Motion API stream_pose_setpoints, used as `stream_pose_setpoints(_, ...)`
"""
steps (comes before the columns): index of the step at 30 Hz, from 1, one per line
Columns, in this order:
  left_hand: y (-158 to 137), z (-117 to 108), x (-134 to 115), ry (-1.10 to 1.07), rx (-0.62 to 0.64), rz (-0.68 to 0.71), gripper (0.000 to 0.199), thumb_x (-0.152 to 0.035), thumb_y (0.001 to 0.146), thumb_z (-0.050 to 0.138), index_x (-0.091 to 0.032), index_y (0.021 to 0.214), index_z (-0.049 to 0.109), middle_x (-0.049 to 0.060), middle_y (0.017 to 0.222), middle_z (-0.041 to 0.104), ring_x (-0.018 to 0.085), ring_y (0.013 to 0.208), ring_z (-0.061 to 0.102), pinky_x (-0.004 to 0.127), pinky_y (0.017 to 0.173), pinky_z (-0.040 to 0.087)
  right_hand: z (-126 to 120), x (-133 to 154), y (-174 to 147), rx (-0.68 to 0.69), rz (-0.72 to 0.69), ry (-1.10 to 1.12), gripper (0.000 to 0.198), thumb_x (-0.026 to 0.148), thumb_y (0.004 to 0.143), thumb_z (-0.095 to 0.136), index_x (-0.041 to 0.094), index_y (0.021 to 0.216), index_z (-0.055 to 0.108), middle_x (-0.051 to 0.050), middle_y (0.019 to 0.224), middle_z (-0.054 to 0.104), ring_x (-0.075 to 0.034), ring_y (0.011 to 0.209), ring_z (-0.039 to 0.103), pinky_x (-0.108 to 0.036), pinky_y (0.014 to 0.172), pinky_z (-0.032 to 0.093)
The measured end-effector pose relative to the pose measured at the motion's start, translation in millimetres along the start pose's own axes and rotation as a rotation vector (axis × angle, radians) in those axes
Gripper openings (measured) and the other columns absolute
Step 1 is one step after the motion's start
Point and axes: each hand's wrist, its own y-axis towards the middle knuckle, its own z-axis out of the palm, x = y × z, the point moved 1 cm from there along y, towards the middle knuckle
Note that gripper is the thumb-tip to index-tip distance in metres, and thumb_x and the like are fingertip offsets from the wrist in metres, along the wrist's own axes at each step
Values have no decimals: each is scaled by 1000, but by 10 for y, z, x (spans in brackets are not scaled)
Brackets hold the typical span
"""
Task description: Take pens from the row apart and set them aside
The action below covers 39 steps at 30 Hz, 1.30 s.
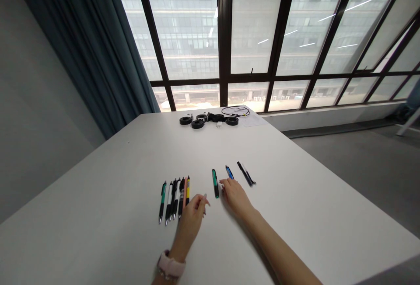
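My left hand (pixel 193 213), with a pale pink watch band (pixel 172 265) at its wrist, is beside the right end of a row of pens. Its fingers are drawn together in a pinch; whatever they hold, if anything, is too small to make out. In that row lie a green and black pen (pixel 163 199), several black and white pens, a pink pen (pixel 185 189) and a yellow and black pen (pixel 188 190). My right hand (pixel 235 194) is just right of a green pen (pixel 215 183), fingers slightly apart. It covers the lower end of a blue pen (pixel 229 171).
To the right of my right hand lie a black pen (pixel 244 173) and a slimmer one touching or close to it. Black tape-like rolls (pixel 197 124), a coiled black cable (pixel 235 111) and a sheet of paper (pixel 254 121) are at the white table's (pixel 114 206) far end.
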Motion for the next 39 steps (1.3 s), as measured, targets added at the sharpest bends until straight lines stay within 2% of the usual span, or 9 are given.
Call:
stream_pose_setpoints(13,-9,-2,-11,8,-2,4,46,-62,81,44,-19,67,57,-4,52,47,14,49,48,24,48,36,-35,116,51,55,27,-59,34,8,90,40,19,121,51,-9,104,59,-21,99,54,-31,85,41)
stream_pose_setpoints(21,-11,-2,-13,17,3,22,45,-60,82,43,-19,68,57,-4,52,47,14,50,48,24,49,36,-32,67,10,30,37,-21,33,12,91,40,16,122,51,-11,104,61,-22,98,57,-30,83,41)
stream_pose_setpoints(26,-8,-2,-7,7,8,0,49,-65,79,43,-19,68,57,-4,52,46,14,49,46,24,48,34,-44,104,6,46,6,-34,37,9,89,40,17,124,50,-10,105,61,-22,97,57,-30,82,41)
stream_pose_setpoints(39,-8,-1,-7,23,11,12,45,-60,82,43,-19,68,56,-4,53,46,14,49,46,24,49,34,-50,134,-13,29,-12,6,39,7,89,38,14,125,50,-11,104,62,-21,97,56,-30,85,40)
